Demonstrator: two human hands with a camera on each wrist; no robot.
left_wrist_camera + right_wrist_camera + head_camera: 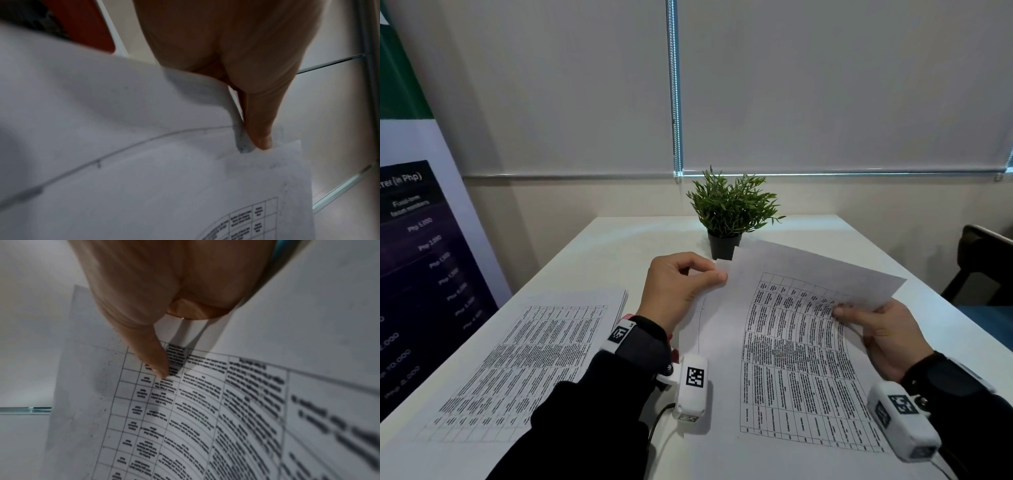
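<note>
Left hand (pixel 678 291) pinches the far-left corner of the printed sheet (pixel 784 363) between thumb and forefinger. The right hand (pixel 887 332) grips the sheet's right edge, thumb on top, where the far end is bent back over the printed table with its blank side up. Long axis of the sheet runs from the person toward the potted plant (pixel 732 205), whose pot stands just beyond the raised far edge. To the left, well apart, a paper stack (pixel 524 359) lies flat, bare desk (pixel 619 246) shows toward the far left corner, and the desk's right edge passes near the right hand, with a dark chair (pixel 983 263) beyond it.
</note>
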